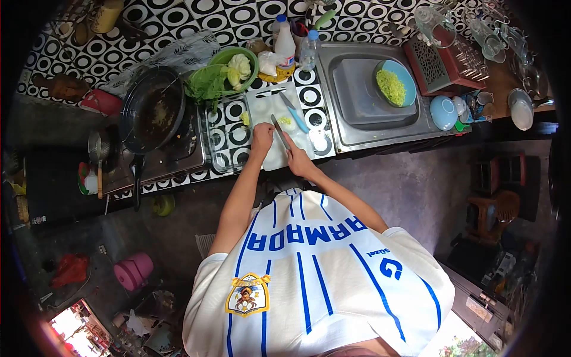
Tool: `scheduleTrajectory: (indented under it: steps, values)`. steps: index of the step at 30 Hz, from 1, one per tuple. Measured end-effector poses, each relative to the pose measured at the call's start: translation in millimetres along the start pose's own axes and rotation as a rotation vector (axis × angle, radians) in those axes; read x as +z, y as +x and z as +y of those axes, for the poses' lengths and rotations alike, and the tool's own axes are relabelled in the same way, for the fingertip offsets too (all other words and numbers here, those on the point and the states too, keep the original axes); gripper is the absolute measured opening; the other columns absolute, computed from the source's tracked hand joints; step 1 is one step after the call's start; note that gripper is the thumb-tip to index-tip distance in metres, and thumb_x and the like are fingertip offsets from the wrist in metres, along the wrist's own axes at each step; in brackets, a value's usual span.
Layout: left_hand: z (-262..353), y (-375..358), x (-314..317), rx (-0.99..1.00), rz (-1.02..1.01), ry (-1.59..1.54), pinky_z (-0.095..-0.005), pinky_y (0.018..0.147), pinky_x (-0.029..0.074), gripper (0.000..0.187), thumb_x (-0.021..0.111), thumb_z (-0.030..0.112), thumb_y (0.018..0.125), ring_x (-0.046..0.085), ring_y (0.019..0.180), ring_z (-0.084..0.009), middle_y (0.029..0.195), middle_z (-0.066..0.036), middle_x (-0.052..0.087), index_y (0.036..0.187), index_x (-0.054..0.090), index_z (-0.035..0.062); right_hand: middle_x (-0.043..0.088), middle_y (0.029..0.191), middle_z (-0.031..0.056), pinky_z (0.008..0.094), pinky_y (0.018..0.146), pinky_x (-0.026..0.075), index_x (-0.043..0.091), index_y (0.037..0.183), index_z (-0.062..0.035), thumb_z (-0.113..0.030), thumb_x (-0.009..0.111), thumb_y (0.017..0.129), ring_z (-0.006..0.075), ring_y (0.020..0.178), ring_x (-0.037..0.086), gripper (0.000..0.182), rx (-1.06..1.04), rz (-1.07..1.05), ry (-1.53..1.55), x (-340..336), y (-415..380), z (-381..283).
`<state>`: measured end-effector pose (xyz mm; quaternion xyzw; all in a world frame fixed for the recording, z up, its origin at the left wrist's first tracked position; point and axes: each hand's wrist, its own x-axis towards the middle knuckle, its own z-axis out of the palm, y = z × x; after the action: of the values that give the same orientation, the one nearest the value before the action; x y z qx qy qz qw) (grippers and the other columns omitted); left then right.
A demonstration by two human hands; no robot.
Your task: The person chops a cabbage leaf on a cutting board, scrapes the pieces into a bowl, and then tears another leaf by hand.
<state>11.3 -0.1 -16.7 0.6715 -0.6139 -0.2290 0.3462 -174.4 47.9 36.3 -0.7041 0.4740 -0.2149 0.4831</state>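
Head view, I log: right hand (299,162) clasping knife (278,127); left hand (262,139) curled (contents I cannot tell) at white board (275,157); blue bowl (410,89), shredded greens (390,88), rightward.

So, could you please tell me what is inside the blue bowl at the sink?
Shredded yellow-green vegetable lies inside the blue bowl; it covers the bowl's bottom, which cannot be seen.
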Motion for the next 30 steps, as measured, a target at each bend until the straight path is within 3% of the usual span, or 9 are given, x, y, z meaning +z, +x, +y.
scheduleTrajectory:
  steps: [14, 20, 23, 26, 30]
  values:
    - [4, 4, -4, -0.032, -0.037, 0.001, -0.0448, 0.078, 0.055, 0.012, 0.065, 0.001, 0.078, 0.068, 0.085, -0.0406, 0.088, -0.023, 0.070, 0.085, 0.075, -0.0014, 0.062, 0.082, 0.0379, 0.0576, 0.075, 0.047, 0.017, 0.159, -0.0173, 0.000, 0.044, 0.095, 0.0562, 0.081, 0.062, 0.072, 0.054, -0.032, -0.008, 10, -6, -4]
    - [-2, 2, 0, 0.090, 0.019, 0.033, -0.0450, 0.073, 0.054, 0.010, 0.061, -0.002, 0.077, 0.067, 0.078, -0.0414, 0.082, -0.022, 0.069, 0.081, 0.071, -0.0031, 0.062, 0.076, 0.0360, 0.0587, 0.070, 0.045, 0.016, 0.160, -0.0185, 0.001, 0.044, 0.092, 0.0551, 0.074, 0.061, 0.076, -0.021, 0.063, -0.017, 35, 45, 14]
    - [5, 4, -3, -0.002, -0.003, 0.005, -0.0486, 0.075, 0.052, 0.010, 0.059, -0.002, 0.078, 0.066, 0.083, -0.0433, 0.083, -0.025, 0.067, 0.078, 0.070, -0.0030, 0.059, 0.071, 0.0350, 0.0605, 0.068, 0.043, 0.014, 0.160, -0.0169, 0.003, 0.044, 0.088, 0.0550, 0.069, 0.059, 0.081, -0.060, 0.046, -0.062, 33, 40, 19]
    - [5, 1, -1, 0.026, 0.048, 0.017, -0.0478, 0.073, 0.052, 0.010, 0.058, -0.002, 0.078, 0.066, 0.081, -0.0433, 0.082, -0.024, 0.067, 0.078, 0.068, -0.0031, 0.059, 0.071, 0.0368, 0.0623, 0.070, 0.043, 0.013, 0.160, -0.0170, 0.003, 0.044, 0.089, 0.0565, 0.070, 0.059, 0.080, -0.060, -0.043, -0.140, 21, 5, 23]
    - [1, 1, 6, -0.024, 0.077, -0.021, -0.0473, 0.073, 0.052, 0.009, 0.059, -0.004, 0.077, 0.065, 0.080, -0.0430, 0.081, -0.024, 0.066, 0.077, 0.068, -0.0027, 0.062, 0.074, 0.0360, 0.0642, 0.076, 0.047, 0.012, 0.160, -0.0262, 0.006, 0.047, 0.083, 0.0567, 0.074, 0.061, 0.091, 0.023, -0.096, -0.225, 7, 2, 4]
